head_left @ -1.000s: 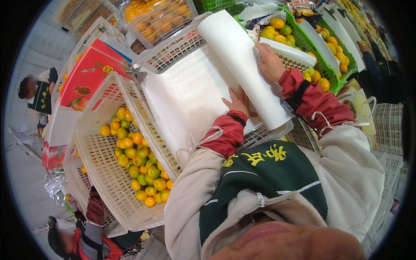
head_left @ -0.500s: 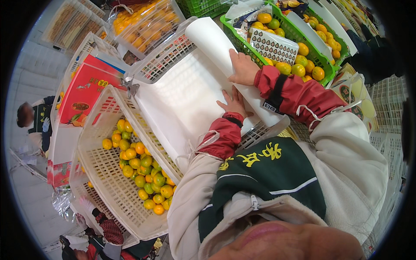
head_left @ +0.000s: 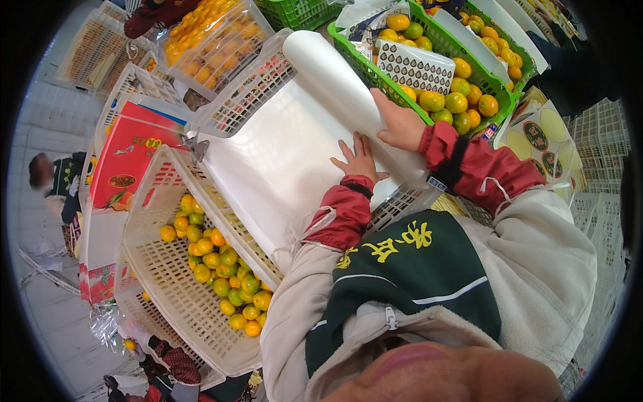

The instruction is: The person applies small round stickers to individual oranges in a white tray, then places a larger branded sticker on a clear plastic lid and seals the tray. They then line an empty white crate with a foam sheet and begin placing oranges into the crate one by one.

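A white sheet (head_left: 268,161), paper or thin foam, lies over a white plastic crate (head_left: 236,110). Its right side runs into a thick white roll (head_left: 328,70). My left hand (head_left: 360,163) presses flat on the sheet beside the roll, fingers spread. Over the right side of the roll curves my right hand (head_left: 402,126), thumb toward the sheet; its other fingers are partly hidden. A metal clip (head_left: 196,145) grips the sheet's left edge at the crate rim.
At the left, a white crate (head_left: 155,248) holds green-orange citrus fruit (head_left: 221,261). A red carton (head_left: 130,157) stands behind it. Green crates (head_left: 402,100) of fruit and a sticker sheet (head_left: 415,67) are at the far right. Other people (head_left: 60,177) are at the left edge.
My right hand has slid right and slightly nearer along the roll. My left hand stays at about the same place, fingers spread. The view has shifted a little.
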Motion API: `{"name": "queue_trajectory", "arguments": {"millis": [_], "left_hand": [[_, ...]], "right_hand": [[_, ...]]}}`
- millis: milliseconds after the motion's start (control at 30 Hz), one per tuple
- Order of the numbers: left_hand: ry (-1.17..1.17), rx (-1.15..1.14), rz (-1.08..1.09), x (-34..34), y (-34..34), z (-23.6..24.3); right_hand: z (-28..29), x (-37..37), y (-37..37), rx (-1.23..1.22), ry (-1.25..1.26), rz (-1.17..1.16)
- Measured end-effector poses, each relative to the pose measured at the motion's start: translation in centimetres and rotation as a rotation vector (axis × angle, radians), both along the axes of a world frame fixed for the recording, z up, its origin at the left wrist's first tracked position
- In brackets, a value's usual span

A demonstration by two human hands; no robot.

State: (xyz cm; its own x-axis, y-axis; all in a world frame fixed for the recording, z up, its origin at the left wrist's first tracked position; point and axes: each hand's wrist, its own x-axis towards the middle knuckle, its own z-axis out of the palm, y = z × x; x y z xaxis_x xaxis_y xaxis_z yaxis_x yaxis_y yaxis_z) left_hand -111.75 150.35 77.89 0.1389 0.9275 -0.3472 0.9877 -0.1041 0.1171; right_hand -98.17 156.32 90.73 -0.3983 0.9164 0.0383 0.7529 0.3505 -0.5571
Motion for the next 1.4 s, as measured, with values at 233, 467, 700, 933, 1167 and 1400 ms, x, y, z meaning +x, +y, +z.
{"name": "queue_trajectory", "arguments": {"millis": [233,467,700,933,1167,1400], "left_hand": [[0.087,-0.025,-0.016,0.7,0.2,-1.7],[-1.641,-0.634,0.504,-6.0,8.1,4.3],[-1.259,0.187,0.911,2.1,13.0,10.7],[-1.140,0.318,0.931,2.3,13.9,9.5],[-1.037,0.343,0.902,2.7,14.3,9.1],[-1.022,0.393,0.829,2.2,13.8,8.6]], "right_hand": [[-1.6,1.2,1.1,-0.138,0.217,0.043],[-1.8,1.0,0.9,-0.149,0.225,0.017],[-1.7,0.6,0.8,-0.164,0.134,-0.034],[1.7,3.3,0.1,-0.232,-0.108,0.198],[4.9,9.0,12.8,0.133,0.072,0.026],[-1.4,3.5,21.7,0.431,-0.032,0.038]]}}
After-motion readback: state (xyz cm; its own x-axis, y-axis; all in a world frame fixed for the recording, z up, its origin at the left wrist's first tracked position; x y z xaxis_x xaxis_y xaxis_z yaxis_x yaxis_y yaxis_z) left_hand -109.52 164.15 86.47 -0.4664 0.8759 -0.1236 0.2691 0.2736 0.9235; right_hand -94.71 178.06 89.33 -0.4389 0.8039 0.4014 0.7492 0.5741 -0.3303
